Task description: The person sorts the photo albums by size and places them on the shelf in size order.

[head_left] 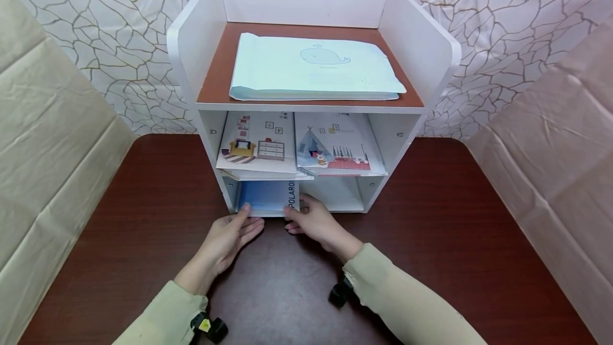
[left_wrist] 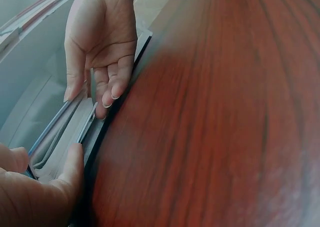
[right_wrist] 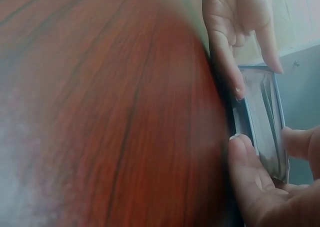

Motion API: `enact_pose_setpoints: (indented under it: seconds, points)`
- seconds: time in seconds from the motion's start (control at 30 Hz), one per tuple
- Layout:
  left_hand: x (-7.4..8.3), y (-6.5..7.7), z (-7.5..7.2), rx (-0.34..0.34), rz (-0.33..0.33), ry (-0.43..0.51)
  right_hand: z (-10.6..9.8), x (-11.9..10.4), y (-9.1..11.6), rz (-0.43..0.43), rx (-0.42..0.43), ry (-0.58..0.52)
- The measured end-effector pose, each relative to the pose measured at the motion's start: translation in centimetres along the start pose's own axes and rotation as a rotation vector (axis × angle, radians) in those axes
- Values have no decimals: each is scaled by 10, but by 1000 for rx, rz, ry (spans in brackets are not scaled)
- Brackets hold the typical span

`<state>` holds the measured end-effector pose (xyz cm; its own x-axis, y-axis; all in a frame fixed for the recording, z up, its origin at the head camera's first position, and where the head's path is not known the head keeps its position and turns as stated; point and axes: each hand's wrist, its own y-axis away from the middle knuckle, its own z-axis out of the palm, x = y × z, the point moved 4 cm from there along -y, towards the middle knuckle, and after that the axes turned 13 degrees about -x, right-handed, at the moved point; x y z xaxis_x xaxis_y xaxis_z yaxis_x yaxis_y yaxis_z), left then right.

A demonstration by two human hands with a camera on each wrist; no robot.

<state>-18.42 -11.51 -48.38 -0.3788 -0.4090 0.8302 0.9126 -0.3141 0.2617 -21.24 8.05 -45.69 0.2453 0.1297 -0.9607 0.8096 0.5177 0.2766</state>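
Note:
A blue-covered book point(head_left: 268, 195) with "POLAROI" lettering lies flat in the lower compartment of a small white shelf point(head_left: 433, 57), at its left side. My left hand point(head_left: 227, 238) grips the book's front left corner, thumb on the cover and fingers beneath. At the front right corner, my right hand point(head_left: 313, 222) pinches it the same way. The book's page edges point(left_wrist: 70, 137) face out between both hands in the left wrist view. In the right wrist view the book point(right_wrist: 267, 117) sits close over the shelf's bottom edge; its back part is hidden under the middle board.
Two stacks of illustrated booklets, a left stack point(head_left: 261, 145) and a right stack point(head_left: 335, 145), fill the middle level and jut forward. On the brown top board rests a pale whale-print packet point(head_left: 316, 68). The shelf stands on a dark red-brown wooden table point(head_left: 455, 217).

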Motion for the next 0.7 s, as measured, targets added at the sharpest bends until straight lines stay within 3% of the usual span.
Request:
enact_pose_setpoints:
  seconds: [0.37, 0.7]
  points:
    - [1, -3, -3, 3, -34, 12, -1, 0, -9, 47, -4, 36]
    - [0, -2, 0, -34, -31, 64, 0, 1, -16, 43, 57, 90]
